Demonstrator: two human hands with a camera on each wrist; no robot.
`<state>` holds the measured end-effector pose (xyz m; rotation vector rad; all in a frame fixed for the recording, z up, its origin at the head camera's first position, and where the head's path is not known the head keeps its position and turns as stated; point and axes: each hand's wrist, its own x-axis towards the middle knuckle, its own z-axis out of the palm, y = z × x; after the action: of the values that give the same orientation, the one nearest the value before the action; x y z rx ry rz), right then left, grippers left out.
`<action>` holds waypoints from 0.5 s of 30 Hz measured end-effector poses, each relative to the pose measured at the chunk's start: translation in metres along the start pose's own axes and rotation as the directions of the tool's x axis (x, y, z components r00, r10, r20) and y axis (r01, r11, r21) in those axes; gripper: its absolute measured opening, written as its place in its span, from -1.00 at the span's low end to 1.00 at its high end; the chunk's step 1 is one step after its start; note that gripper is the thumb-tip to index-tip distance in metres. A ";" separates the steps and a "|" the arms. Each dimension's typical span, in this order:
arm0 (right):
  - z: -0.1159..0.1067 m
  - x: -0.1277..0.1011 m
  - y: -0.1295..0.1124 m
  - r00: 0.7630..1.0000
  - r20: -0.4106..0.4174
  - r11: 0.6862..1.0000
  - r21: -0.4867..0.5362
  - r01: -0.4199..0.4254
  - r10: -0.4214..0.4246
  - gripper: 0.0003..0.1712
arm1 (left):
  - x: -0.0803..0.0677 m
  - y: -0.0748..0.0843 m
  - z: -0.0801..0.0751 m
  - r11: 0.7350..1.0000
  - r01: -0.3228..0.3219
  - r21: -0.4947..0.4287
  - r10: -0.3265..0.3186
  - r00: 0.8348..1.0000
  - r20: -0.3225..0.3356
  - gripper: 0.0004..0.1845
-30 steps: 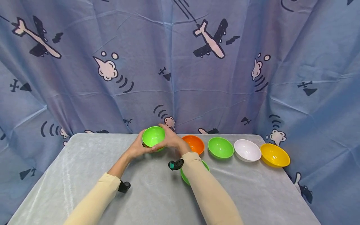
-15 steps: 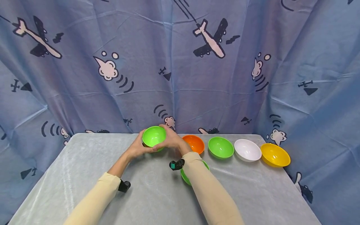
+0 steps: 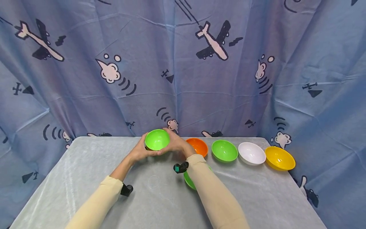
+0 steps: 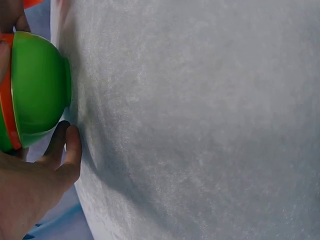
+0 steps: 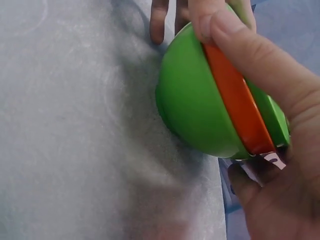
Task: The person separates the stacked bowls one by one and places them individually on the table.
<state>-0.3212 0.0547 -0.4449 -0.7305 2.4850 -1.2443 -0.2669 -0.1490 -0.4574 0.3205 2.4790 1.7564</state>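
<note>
Both hands hold a nested stack of bowls near the far table edge. The top green bowl faces up in the head view. From the side, an orange bowl sits between it and a lower green bowl. My left hand wraps the stack's left side, its thumb at the front; some of its fingers reach beside the lower bowl's base. My right hand grips the right side, thumb across the front by the rims, close to the left thumb. The far fingers are partly hidden.
Right of the stack, an orange bowl, a green bowl, a white bowl and a yellow bowl stand in a row. Another green bowl lies partly under the right forearm. A patterned curtain hangs behind the table.
The top green bowl and my right hand have shifted slightly to the right, and the lower green bowl's front sliver is now covered. My left hand stays nearly still; the other bowls have not moved.
</note>
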 end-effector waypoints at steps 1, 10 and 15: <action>0.000 0.000 0.001 1.000 -0.010 1.000 0.005 0.004 -0.004 0.31 | -0.001 0.003 -0.001 1.000 0.007 -0.005 -0.007 1.000 0.005 0.12; -0.002 0.000 0.003 0.995 -0.089 0.998 -0.019 0.053 -0.054 0.28 | 0.003 -0.010 -0.001 1.000 0.011 0.006 -0.011 1.000 0.001 0.13; -0.007 -0.002 -0.001 0.989 -0.133 0.997 0.015 0.073 -0.070 0.23 | 0.005 -0.010 -0.001 1.000 0.026 0.004 -0.026 0.999 0.020 0.15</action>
<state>-0.3224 0.0600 -0.4400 -0.7615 2.5672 -1.3831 -0.2727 -0.1521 -0.4664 0.3041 2.4610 1.7307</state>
